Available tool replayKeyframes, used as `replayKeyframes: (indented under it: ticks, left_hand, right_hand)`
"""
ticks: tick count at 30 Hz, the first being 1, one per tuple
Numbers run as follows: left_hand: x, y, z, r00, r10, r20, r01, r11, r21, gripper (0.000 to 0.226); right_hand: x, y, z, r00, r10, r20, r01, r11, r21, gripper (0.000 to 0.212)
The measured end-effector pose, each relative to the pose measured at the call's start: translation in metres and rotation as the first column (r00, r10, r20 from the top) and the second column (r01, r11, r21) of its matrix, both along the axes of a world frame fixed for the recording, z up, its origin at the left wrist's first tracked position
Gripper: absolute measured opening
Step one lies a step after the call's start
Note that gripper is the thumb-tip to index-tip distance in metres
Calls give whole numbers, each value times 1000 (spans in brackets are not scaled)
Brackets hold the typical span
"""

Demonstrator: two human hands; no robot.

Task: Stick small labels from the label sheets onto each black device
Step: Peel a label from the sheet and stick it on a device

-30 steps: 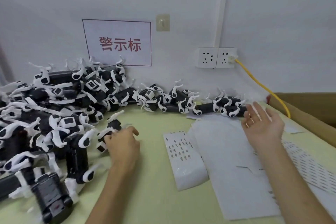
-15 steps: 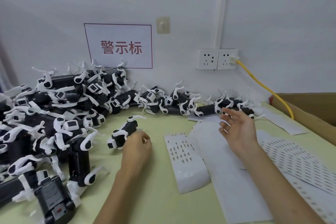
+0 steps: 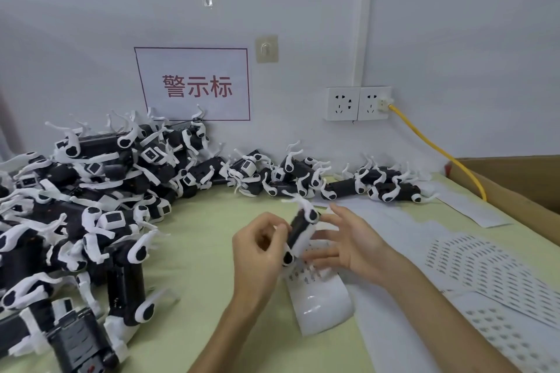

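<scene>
My left hand (image 3: 260, 247) grips a small black device with white legs (image 3: 300, 228), held up over the green table. Beside it on the right, my right hand (image 3: 348, 241) has spread, straight fingers that reach toward the device; whether they touch it is unclear. Just below both hands lies a curled white label sheet (image 3: 321, 297) with rows of small printed labels. A big pile of the same black-and-white devices (image 3: 91, 206) fills the left side. A row of them (image 3: 348, 182) runs along the wall.
Large white backing sheets (image 3: 409, 266) and peeled label sheets (image 3: 485, 266) cover the table on the right. A cardboard box (image 3: 521, 182) stands at the far right. A yellow cable (image 3: 439, 151) hangs from the wall socket (image 3: 357, 103).
My left hand picked one device from beside the pile and lifted it to the middle. My right hand moved from the far right row toward the device.
</scene>
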State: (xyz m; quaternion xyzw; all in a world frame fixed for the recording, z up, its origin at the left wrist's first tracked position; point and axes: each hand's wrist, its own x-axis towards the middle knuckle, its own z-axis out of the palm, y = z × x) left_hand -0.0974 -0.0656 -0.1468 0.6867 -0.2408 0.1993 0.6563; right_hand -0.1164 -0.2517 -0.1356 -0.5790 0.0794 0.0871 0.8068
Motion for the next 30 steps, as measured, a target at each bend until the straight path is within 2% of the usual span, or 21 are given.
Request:
replayKeyframes:
  ticks: [3,5,9,12,15,17,21,22,24,27,30]
  left_hand:
    - [-8,-7,-8,960,-75,268,-11,952,306,16]
    - [-5,-7,-13,938,-123,324,-23,911,412,16]
    - [4,-5,-15,962,-102,255,-41,864,502,22]
    - [5,-7,-14,997,-37,73,-7,853,522,36]
    - [6,-9,-13,970,-84,-227,173,898,405,44]
    - [7,-8,-10,922,-130,-365,250,919,304,49]
    - [13,-3,2,733,-269,-624,304,951,-53,56]
    - [14,-1,4,688,-316,-653,298,944,-143,56]
    - [13,3,6,669,-388,-634,314,921,-232,51]
    - [12,5,6,700,-435,-567,294,898,-326,48]
    - [14,6,7,742,-421,-521,242,894,-377,47]
  right_hand:
    - [2,6,-4,1000,3,-15,-2,1000,18,50]
    - [2,7,-5,1000,-23,-8,24,999,43,39]
    - [6,5,-10,989,-118,94,112,991,66,14]
    - [6,7,-10,954,-208,217,198,978,63,24]
    - [4,14,-11,913,-253,322,294,952,-87,42]
    - [1,22,-12,868,-250,430,345,925,-157,55]
    - [-4,37,-12,769,-85,633,370,867,-333,67]
    - [-5,41,-12,760,-46,649,345,874,-343,71]
    - [-7,47,-12,738,22,675,307,879,-364,76]
    - [-11,50,-8,703,86,705,289,872,-395,64]
    - [-13,47,-5,719,32,694,262,913,-313,57]
